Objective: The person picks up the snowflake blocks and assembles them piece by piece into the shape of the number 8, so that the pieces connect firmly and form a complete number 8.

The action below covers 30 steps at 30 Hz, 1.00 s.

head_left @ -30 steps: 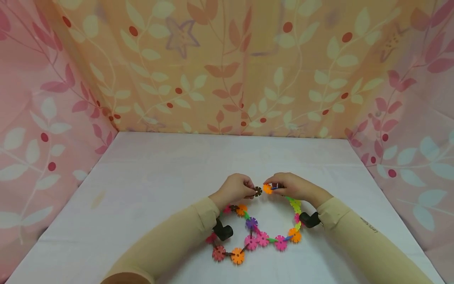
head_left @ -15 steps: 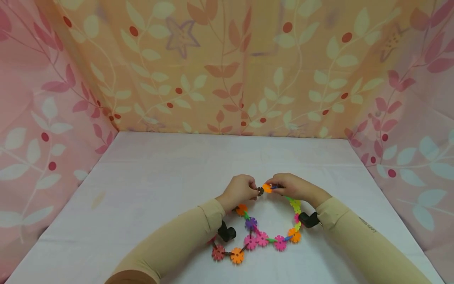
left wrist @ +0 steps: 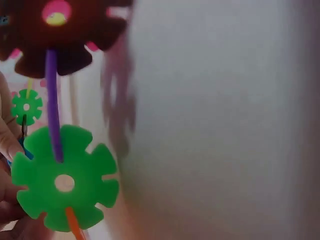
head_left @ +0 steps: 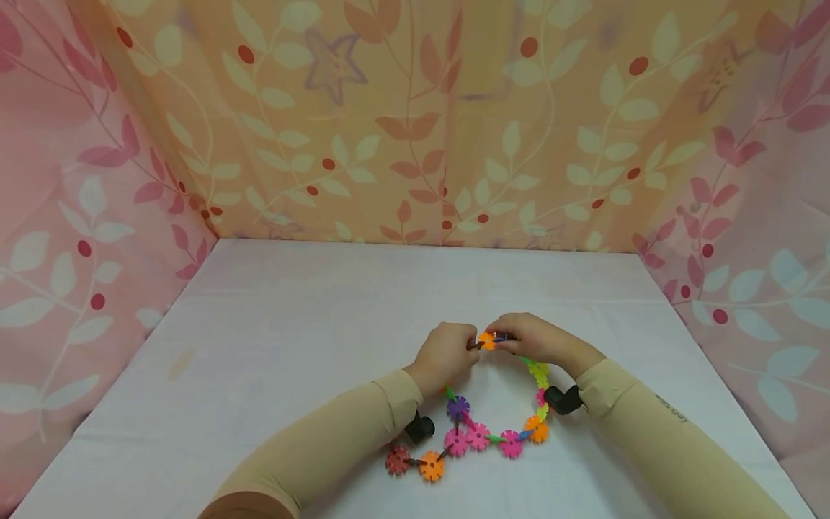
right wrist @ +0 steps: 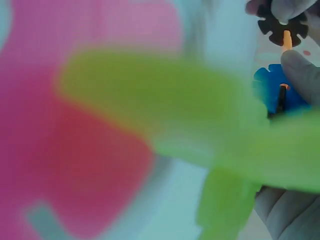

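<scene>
A chain of notched, flower-shaped plastic discs in many colours lies in loops on the table, with a purple disc point(head_left: 457, 407) near its middle. My left hand point(head_left: 446, 355) pinches a brown disc point(right wrist: 276, 31) at one end. An orange disc point(head_left: 487, 341) sits between the hands, its edge in the brown disc's notch. My right hand point(head_left: 537, 340) grips the chain's other end at a blue disc point(right wrist: 274, 82) beside the orange one. A green disc point(left wrist: 95, 170) hangs near the left wrist. The left forearm hides part of the left loop.
A white cloth covers the table point(head_left: 311, 303). Patterned curtains point(head_left: 415, 144) stand at the back and both sides. Black wrist cameras point(head_left: 564, 398) sit close to the chain. Blurred yellow-green discs point(right wrist: 150, 100) fill much of the right wrist view.
My left hand has moved right, bringing the brown disc from apart to against the orange disc. It has turned so the brown disc shows edge-on. The right hand has hardly moved.
</scene>
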Each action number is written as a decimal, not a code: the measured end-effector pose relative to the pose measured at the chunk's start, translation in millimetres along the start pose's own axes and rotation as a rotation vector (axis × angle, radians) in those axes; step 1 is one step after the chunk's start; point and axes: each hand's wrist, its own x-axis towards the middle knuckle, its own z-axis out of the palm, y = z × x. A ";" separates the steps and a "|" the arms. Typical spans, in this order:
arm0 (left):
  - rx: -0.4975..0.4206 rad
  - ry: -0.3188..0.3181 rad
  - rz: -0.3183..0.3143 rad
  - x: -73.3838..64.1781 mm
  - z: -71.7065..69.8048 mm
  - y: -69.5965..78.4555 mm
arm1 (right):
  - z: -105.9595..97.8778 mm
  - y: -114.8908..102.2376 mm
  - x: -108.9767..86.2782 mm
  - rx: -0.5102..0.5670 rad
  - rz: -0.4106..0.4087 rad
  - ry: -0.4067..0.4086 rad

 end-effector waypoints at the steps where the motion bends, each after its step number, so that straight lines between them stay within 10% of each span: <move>1: 0.022 0.000 0.008 -0.3 -0.1 1.1 | -0.4 -0.7 -0.1 0.005 0.012 -0.002; 20: 0.156 -0.027 0.045 3.5 0.8 5.1 | 7.8 -2.4 0.6 -0.114 -0.128 0.060; 30: 0.235 -0.050 0.057 4.0 1.2 7.0 | 8.9 -10.6 3.0 -0.143 -0.075 0.040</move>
